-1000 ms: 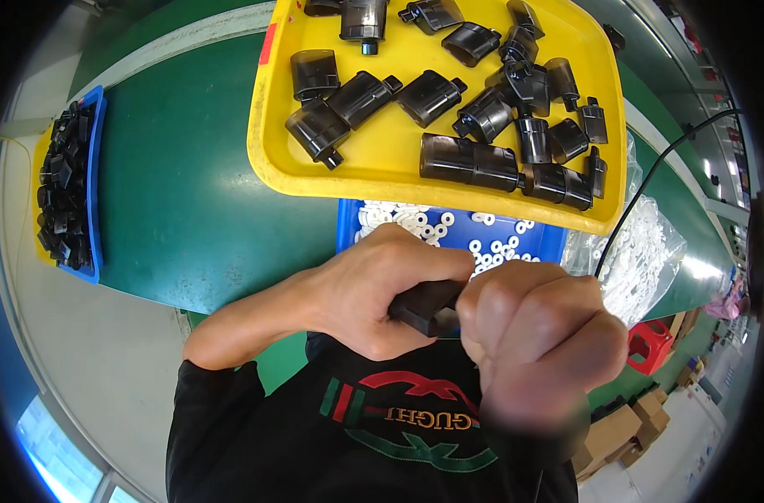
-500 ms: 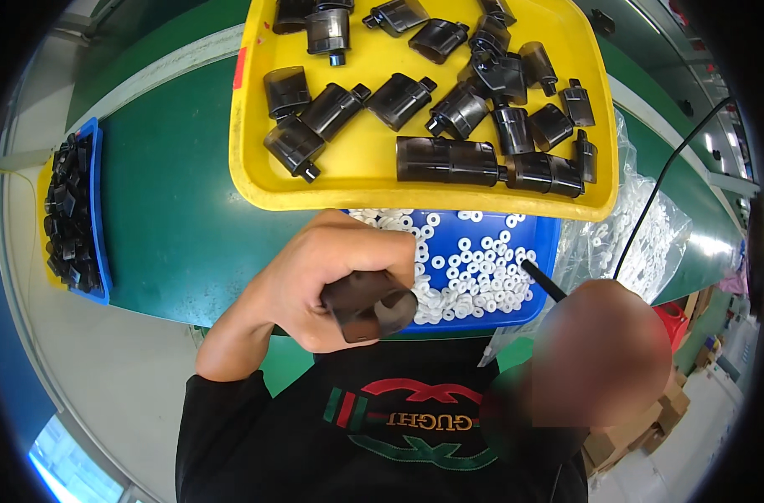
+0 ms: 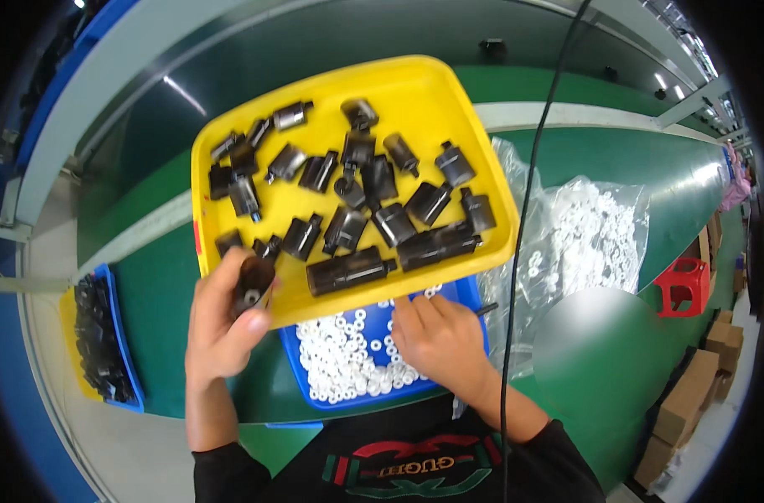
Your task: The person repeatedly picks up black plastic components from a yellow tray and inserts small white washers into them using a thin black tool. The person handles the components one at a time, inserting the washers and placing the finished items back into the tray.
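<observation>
In my left hand (image 3: pixel 216 323) is a dark see-through plastic cartridge shell (image 3: pixel 254 283), gripped between thumb and fingers at the yellow tray's near left corner. Its open end faces me and a small white ring shows inside. My right hand (image 3: pixel 440 342) is closed over the blue tray (image 3: pixel 348 404) of small white rings (image 3: pixel 340 369), its fingertips close under the yellow tray's near edge. A thin black stick-like tool (image 3: pixel 487 308) sticks out to the right of that hand; its tip is hidden. Several similar shells (image 3: pixel 348 270) lie scattered in the yellow tray (image 3: pixel 294 315).
A clear plastic bag of white rings (image 3: pixel 595 235) lies on the green table (image 3: pixel 549 151) to the right. A black cable (image 3: pixel 528 193) hangs across the view. At the left stands a blue bin of dark parts (image 3: pixel 122 335). A red stool (image 3: pixel 683 287) and cardboard boxes (image 3: pixel 683 398) are at the right.
My left hand has moved left and up with the shell, whose open end now faces me. My right hand has come down to the blue tray. The view has shifted, showing the whole yellow tray.
</observation>
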A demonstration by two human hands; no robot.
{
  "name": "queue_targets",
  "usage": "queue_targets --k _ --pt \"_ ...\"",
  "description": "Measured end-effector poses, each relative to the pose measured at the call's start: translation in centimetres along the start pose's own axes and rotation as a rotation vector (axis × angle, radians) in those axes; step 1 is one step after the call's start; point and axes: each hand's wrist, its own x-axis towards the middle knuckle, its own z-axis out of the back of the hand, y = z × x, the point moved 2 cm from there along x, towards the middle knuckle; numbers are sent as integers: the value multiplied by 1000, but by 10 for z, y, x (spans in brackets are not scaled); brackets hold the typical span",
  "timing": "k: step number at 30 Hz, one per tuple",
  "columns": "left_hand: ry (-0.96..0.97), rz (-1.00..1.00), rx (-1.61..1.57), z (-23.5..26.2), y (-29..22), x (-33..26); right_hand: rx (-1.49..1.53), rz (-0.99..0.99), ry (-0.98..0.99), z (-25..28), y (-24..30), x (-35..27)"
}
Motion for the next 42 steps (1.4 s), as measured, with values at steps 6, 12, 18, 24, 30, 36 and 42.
queue_targets --k 6,12,18,24,30,36,42 --pt "15 -190 799 -2 -27 134 -50 55 -44 -12 -5 -5" --pt "-45 35 745 10 61 285 -14 47 -98 -17 -6 -5" --pt "100 256 1009 10 82 320 4 39 -110 -16 -8 -7" --pt "-121 64 911 -4 51 298 52 49 -107 -18 -7 -7" --pt "450 -598 991 -39 5 218 84 55 -67 -12 -8 -5" --pt "404 -565 1075 -37 5 178 82 109 -36 -14 -5 -6" --pt "136 -503 1124 -7 11 143 117 151 -38 -13 -1 -4"
